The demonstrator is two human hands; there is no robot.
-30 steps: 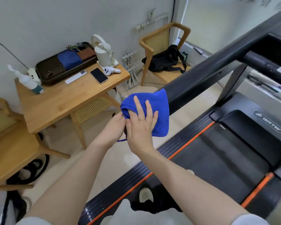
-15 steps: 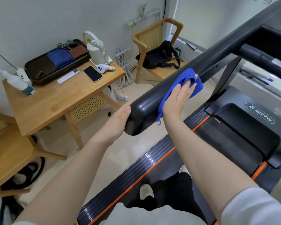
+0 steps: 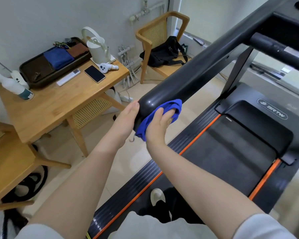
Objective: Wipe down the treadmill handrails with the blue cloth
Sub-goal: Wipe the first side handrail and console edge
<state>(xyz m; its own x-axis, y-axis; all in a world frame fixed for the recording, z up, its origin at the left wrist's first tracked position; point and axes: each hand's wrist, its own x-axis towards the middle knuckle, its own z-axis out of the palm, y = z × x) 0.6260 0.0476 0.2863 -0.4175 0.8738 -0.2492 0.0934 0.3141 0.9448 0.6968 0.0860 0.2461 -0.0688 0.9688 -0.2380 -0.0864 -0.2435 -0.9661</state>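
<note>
- At the far left a wooden bench (image 3: 59, 104) stands against the wall, with a spray bottle (image 3: 16, 87) at its left edge.
- A dark tray (image 3: 33, 71) at the back of the bench holds folded blue and brown cloths; in front of it lie a white remote (image 3: 68, 77) and a phone (image 3: 94, 73), and a white kettle (image 3: 97, 47) stands at the tray's right end.
- Right of the bench, a wooden chair (image 3: 155, 31) carries a black bag (image 3: 164, 52).
- The left hand (image 3: 126, 118) rests with straight fingers flat against the rounded near end of the black handrail (image 3: 197, 75), gripping nothing.
- Just to its right, the right hand (image 3: 160, 123) has its fingers curled into the blue cloth (image 3: 164, 109), pressing it to the underside and near side of the handrail close to its end.
- The cloth is bunched, one corner hanging below the rail between the two wrists.
- The handrail slants up to the far right, where it meets the treadmill console frame.
- Below and to the right lies the treadmill deck (image 3: 231, 152), black with orange side stripes.
- At the near edge, a white shoe (image 3: 156, 195) stands on the deck.
</note>
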